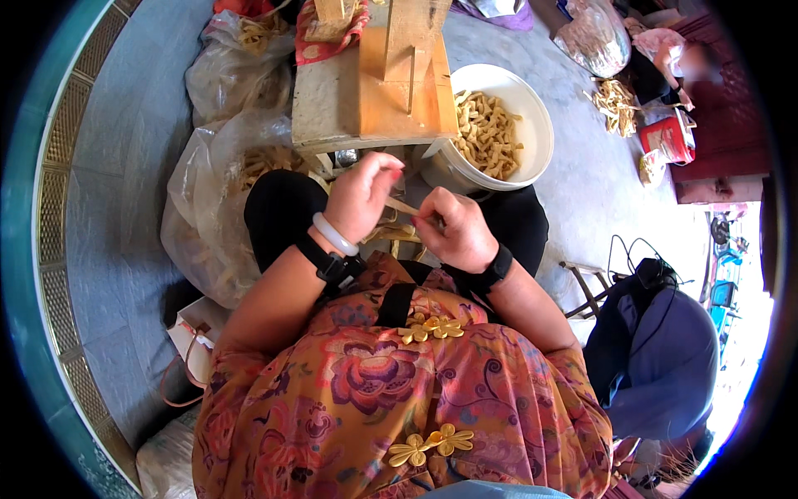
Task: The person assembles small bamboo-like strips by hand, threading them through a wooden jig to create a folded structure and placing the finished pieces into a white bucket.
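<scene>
My right hand (457, 229) is closed in a pinch on a thin tan strip (402, 206) that runs across to my other hand. The strip's far end goes under the curled fingers of my left hand (363, 193), which also holds it; the exact grip there is hidden. Below my hands, more tan strips (397, 235) lie between my knees. Beyond my right hand, a white bucket (539, 137) holds many short, twisted tan pieces (489, 133). Its kind of material I cannot make out.
Ahead stands a low bench (324, 125) with a wooden upright (409, 50) on its board. Clear plastic bags (199, 200) of strips crowd my left side. A stool (586, 287) and dark cloth (665, 358) are at right. Another person (657, 71) sits far right near loose strips (615, 106).
</scene>
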